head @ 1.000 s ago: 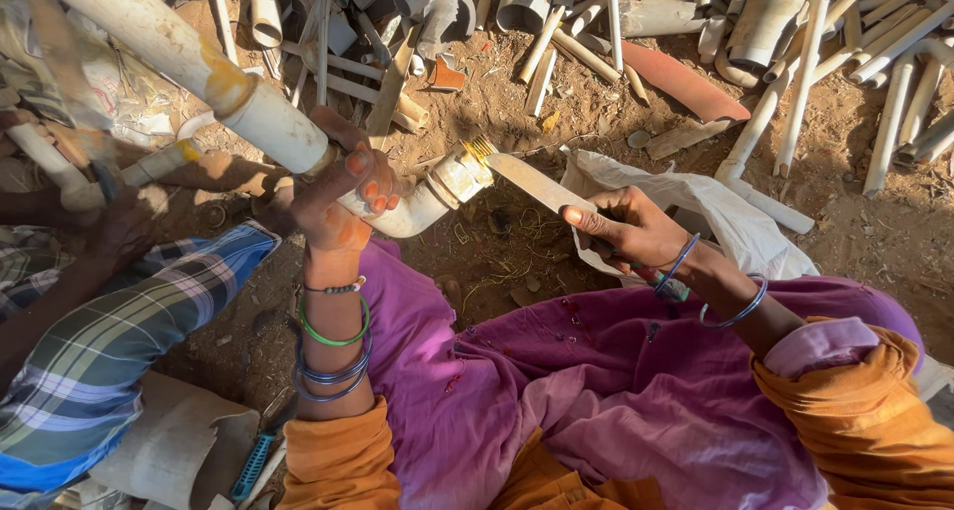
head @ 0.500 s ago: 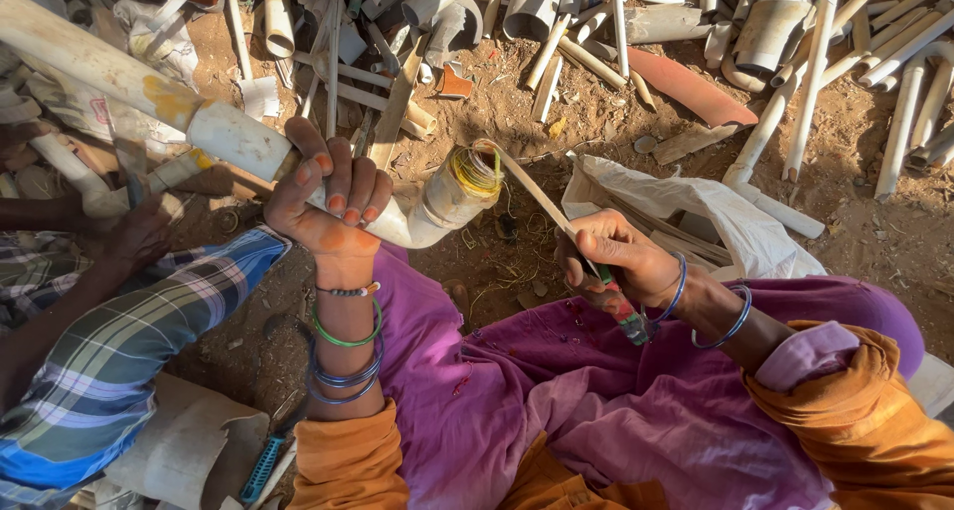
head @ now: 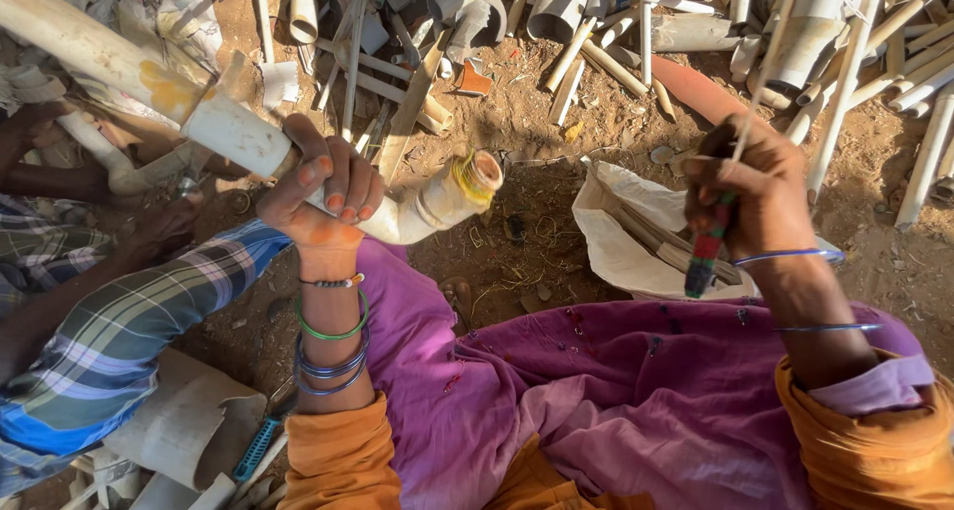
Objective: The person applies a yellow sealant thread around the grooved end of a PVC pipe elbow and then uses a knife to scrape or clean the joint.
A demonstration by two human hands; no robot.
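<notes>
My left hand [head: 320, 194] grips a white plastic pipe assembly [head: 224, 132] where a bent elbow joint [head: 437, 200] sticks out; the elbow's open end has yellow glue around it. My right hand [head: 757, 187] is raised at the right, shut on a thin blade-like tool [head: 740, 142] with a red and green wrapped handle [head: 704, 256], pointing up and away from the elbow. Several bangles ring both wrists. A purple cloth [head: 596, 401] covers my lap.
Another person in a plaid sleeve [head: 129, 321] sits at the left, hands near the long pipe. A heap of cut white pipes [head: 616, 33] lies on the dirt ahead. A white sack [head: 626, 242] rests by my right hand. A blue-handled tool [head: 256, 448] lies at lower left.
My right hand drew the blade out of the elbow's mouth and lifted it up and to the right. My left hand kept its grip on the pipe, which shifted slightly.
</notes>
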